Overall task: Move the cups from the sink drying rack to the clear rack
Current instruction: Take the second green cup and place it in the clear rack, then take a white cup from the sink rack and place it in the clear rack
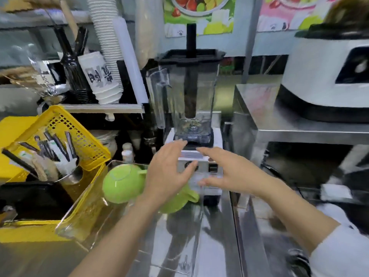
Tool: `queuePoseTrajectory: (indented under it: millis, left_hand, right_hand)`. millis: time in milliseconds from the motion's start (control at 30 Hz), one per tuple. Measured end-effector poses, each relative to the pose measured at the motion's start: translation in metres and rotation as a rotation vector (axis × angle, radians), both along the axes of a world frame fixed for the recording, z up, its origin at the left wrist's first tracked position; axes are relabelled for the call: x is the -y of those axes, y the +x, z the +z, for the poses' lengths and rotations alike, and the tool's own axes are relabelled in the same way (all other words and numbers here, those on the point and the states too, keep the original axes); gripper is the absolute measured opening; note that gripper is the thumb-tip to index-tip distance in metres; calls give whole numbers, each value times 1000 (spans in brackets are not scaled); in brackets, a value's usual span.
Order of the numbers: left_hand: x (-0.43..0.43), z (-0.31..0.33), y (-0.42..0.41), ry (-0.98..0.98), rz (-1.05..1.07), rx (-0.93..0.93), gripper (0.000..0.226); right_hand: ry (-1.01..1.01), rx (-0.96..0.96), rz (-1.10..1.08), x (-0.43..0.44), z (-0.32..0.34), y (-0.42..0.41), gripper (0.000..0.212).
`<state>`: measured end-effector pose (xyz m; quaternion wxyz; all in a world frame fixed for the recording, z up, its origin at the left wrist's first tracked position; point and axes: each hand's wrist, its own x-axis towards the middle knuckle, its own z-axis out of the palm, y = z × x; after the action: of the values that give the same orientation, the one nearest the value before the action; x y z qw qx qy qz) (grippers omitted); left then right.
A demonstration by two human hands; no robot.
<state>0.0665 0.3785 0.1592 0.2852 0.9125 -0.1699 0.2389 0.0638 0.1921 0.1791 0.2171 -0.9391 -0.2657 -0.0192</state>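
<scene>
ahead of my hands: blender [189,108] blocks | left: yellow basket [60,136] walls it off | right: steel shelf [299,128] crowds | below: green cups [123,182] fill clear rack [79,216] | toward me: surface [215,246] open

Head view, down, close over counter [215,246]

The left hand [169,172] hides most of the second green cup [179,200], so only its lower side and a handle-like bit show. The clear rack [83,222] is see-through and smeared, and its far wall is hard to trace. The white machine [327,76] is cut off by the right edge. Tools in the yellow basket [79,132] blur together, too small to name
</scene>
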Motion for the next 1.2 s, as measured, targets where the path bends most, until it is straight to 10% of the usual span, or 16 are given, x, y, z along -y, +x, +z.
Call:
queuePoseTrajectory:
  millis: [667,1200]
  left_hand:
    - [377,-108,-47,379,-558,-258,65]
    - [488,-210,-63,660,-567,-542,104]
  right_hand:
    - [-74,-256,-743,374,-121,-122,78]
    - [-628,-270,-542,435,-207,-114,117]
